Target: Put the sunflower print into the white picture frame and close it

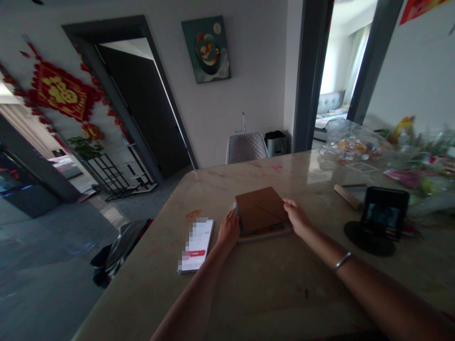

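A flat brown square object (261, 208), like a cardboard box or pad, lies on the marble-look table (256, 293) with a pale layer under its front edge. My left hand (229, 227) grips its left side, fingers along the edge. At the right side, my right hand (295, 215) holds the edge between thumb and fingers. A thin line or stick shows on the brown surface. Left of my left hand lies a phone (197, 246) with a lit, partly blurred screen.
To the right stands a black device on a round base (386, 213), with a wooden-edged item (350, 195) behind it. Plastic bags (355, 142) and packages crowd the far right. A grey chair (248, 148) stands beyond the table.
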A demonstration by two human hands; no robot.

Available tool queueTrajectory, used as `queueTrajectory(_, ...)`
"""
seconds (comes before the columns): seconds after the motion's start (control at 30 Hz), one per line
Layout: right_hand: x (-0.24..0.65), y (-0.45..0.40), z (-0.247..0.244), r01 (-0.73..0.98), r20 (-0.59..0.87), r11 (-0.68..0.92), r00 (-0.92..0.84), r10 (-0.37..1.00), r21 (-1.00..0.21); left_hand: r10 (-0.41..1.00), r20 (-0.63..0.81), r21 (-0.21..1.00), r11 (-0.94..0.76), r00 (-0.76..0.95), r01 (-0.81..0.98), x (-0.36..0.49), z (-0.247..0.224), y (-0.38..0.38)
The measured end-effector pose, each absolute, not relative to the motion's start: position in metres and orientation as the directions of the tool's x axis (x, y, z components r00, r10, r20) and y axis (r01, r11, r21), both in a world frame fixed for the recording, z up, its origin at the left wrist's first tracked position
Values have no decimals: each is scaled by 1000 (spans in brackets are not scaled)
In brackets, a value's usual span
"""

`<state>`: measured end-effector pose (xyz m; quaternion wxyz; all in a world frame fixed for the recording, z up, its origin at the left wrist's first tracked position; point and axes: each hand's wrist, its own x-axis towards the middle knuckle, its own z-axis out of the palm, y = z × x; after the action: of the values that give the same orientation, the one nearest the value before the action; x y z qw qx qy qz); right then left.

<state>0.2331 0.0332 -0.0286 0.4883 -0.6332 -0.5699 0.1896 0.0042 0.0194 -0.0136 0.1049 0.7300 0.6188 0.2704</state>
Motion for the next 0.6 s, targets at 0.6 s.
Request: queueTrajectory(0.6, 231, 18, -1, 459, 142, 13, 247, 959, -889, 974, 207, 449, -183, 98, 874, 3, 5, 8)
